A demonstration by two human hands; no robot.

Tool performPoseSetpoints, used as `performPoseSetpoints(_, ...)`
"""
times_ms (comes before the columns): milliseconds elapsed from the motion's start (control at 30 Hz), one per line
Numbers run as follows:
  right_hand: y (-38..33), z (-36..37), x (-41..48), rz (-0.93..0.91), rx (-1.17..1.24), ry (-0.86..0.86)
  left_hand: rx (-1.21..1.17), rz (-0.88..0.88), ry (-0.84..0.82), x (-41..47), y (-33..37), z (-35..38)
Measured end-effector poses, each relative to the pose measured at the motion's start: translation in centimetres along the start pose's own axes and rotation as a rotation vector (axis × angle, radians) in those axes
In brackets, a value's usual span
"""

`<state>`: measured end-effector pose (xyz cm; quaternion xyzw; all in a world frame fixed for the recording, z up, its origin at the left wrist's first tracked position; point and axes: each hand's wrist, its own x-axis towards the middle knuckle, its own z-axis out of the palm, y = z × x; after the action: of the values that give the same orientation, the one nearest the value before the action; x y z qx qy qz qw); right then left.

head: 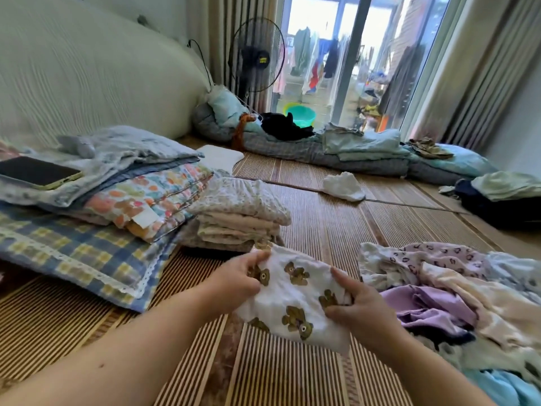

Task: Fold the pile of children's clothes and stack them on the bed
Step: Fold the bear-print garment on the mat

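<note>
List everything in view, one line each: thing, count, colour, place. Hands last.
bear-print garment: 1, white with brown bears, held between both hands
folded stack: 1, cream and floral, on the mat beyond the hands
unfolded pile: 1, purple, cream and blue, right of the hands
mat: 1, brown striped, under everything
plaid pillow: 1, blue and yellow, left
floral quilt: 1, orange print, folded on the pillow
phone: 1, dark screen, on folded bedding far left
white cloth: 1, white, mid-mat
fan: 1, black, by the curtain
basin: 1, green, by the glass door
left hand: grips the garment's left edge
right hand: grips its right edge
</note>
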<state>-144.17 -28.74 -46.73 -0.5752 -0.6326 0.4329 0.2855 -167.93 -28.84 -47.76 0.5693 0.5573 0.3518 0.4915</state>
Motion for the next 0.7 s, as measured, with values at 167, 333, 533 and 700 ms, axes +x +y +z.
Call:
performPoseSetpoints(167, -7.8, -0.9, 7.2, -0.259, -0.084, 0.068, -0.153, 0.128, 0.155, 3.4, 5.7, -7.3)
performPoseSetpoints(333, -13.4, 1.3, 16.7, -0.359, -0.090, 0.079, -0.096, 0.216, 0.349, 10.2, 8.0, -14.2)
performPoseSetpoints(533, -13.7, 4.4, 26.8, -0.344, -0.245, 0.030, 0.126, 0.129, 0.415, 18.7, 4.4, -17.7)
performPoseSetpoints(700, -11.5, 4.6, 30.4, -0.232, -0.250, 0.113, 0.372, -0.075, 0.396, 21.6, 1.2, -17.9)
